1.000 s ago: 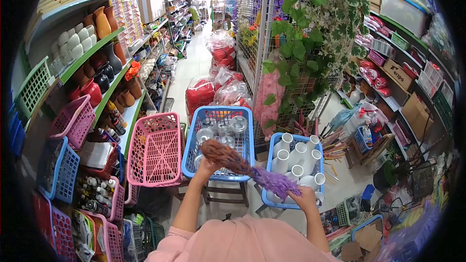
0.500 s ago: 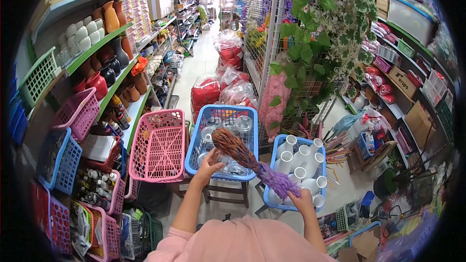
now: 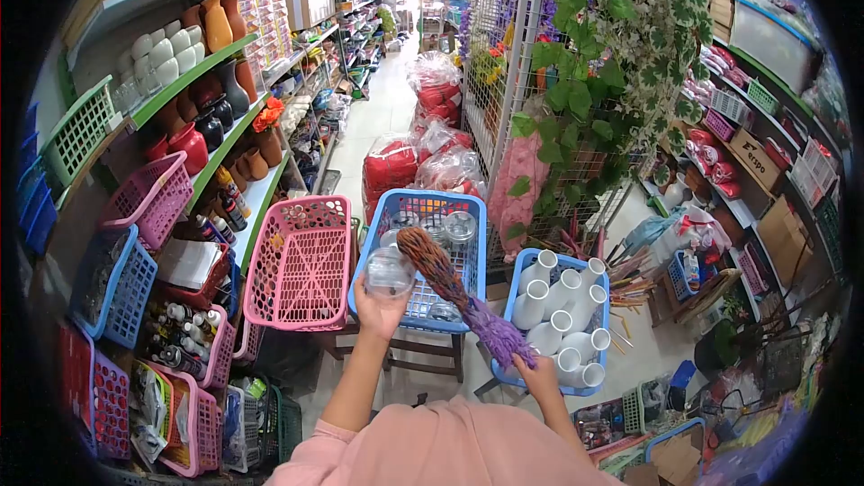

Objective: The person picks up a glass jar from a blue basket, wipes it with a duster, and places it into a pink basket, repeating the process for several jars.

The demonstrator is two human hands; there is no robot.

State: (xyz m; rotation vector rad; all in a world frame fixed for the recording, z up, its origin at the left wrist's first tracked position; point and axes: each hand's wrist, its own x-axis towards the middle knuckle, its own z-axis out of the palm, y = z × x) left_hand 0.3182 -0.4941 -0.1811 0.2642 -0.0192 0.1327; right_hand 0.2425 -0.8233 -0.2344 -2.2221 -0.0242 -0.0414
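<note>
My left hand [image 3: 380,310] is closed round a clear round glass jar [image 3: 390,270], raised over the near left corner of a blue plastic basket [image 3: 480,261]. More clear glass jars [image 3: 459,227] lie inside that basket. My right hand [image 3: 538,374] grips the purple end of a feather duster [image 3: 454,292]. Its brown, mottled tip points up and left, close beside the jar, and overlaps the basket in this view. Near my right hand, a second blue basket [image 3: 605,306] holds several white vases [image 3: 564,291].
A pink plastic basket [image 3: 253,270] stands left of the jars, holding nothing. Stocked shelves [image 3: 189,90] with vases line the left side. Red plastic-wrapped bundles [image 3: 391,162] sit on the aisle floor behind. Leafy garlands [image 3: 571,63] hang on a wire rack to the right.
My left hand has taken hold of a glass jar and lifted it from the basket. The feather duster has moved slightly down and left with my right hand.
</note>
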